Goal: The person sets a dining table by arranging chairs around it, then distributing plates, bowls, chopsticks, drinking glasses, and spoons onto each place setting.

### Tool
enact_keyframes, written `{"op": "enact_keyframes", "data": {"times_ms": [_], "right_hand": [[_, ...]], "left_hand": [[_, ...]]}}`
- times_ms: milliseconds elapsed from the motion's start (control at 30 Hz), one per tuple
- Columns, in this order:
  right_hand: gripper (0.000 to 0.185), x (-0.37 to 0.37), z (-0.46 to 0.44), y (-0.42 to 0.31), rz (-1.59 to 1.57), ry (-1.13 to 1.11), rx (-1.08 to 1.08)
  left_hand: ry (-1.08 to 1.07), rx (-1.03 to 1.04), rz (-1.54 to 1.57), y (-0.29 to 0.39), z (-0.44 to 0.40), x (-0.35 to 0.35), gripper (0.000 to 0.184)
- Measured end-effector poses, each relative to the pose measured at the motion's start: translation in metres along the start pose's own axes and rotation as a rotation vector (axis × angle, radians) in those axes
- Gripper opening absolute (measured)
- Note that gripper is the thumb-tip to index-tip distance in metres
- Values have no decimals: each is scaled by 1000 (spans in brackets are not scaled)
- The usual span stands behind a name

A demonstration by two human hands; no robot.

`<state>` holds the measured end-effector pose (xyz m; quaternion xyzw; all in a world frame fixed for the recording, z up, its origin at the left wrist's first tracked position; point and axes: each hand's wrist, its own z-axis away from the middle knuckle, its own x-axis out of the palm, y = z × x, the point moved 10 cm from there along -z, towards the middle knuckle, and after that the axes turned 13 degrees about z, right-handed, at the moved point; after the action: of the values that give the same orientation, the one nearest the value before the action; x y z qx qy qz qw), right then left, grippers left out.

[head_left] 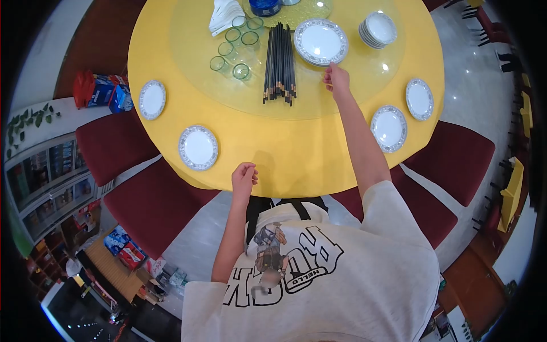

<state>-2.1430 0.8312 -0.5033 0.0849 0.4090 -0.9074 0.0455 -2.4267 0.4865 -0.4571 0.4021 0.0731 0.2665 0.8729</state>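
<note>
My right hand (337, 80) is at the near rim of a stack of patterned white plates (321, 41) on the glass turntable; its fingers are curled, and whether they pinch the rim is hard to see. Near the table's front edge hovers my left hand (245, 178), fingers loosely bent and apart, holding nothing. A bundle of black chopsticks (279, 65) lies left of the plate stack. Single plates rest on the yellow tablecloth: two at left (198, 147) (152, 100) and two at right (389, 129) (419, 99).
Several green-rimmed glasses (241, 70) stand left of the chopsticks, below white napkins (226, 15). Stacked bowls (380, 29) sit at the turntable's right. Dark red chairs (117, 137) surround the table. Red and blue packages (101, 91) are beyond its left edge.
</note>
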Motion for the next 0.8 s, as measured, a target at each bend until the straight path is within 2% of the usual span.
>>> {"op": "enact_keyframes", "data": {"times_ms": [133, 200, 333, 500, 533, 600, 667, 700, 733, 767, 800], "right_hand": [[26, 17, 18, -1, 13, -77, 16], [22, 36, 23, -8, 69, -161, -65], [18, 71, 32, -16, 89, -240, -75], [13, 121, 40, -32, 248, -334, -185], [18, 118, 43, -45, 161, -319, -274], [19, 87, 32, -77, 86, -161, -486], [21, 15, 3, -97, 131, 185, -493], [25, -27, 1, -104, -11, 273, -457], [26, -76, -10, -108, 77, 553, -449], [26, -116, -23, -108, -85, 615, -447], [32, -152, -36, -110, -31, 674, -406]], "left_hand": [[3, -2, -23, 4, -9, 4, 12], [3, -3, -18, 6, -11, 6, 12], [7, -17, -21, 4, -12, 8, 12], [4, -35, -93, -4, -9, 2, 12], [-30, -38, -94, -7, -10, 5, 12], [37, -52, -31, -11, -10, -8, 12], [41, -58, -23, -8, -10, -11, 12], [65, -58, -17, -7, -8, -18, 12], [64, -61, -14, -8, -7, -21, 12], [69, -64, -17, -9, -9, -24, 12], [72, -69, -18, -10, -11, -26, 12]]}}
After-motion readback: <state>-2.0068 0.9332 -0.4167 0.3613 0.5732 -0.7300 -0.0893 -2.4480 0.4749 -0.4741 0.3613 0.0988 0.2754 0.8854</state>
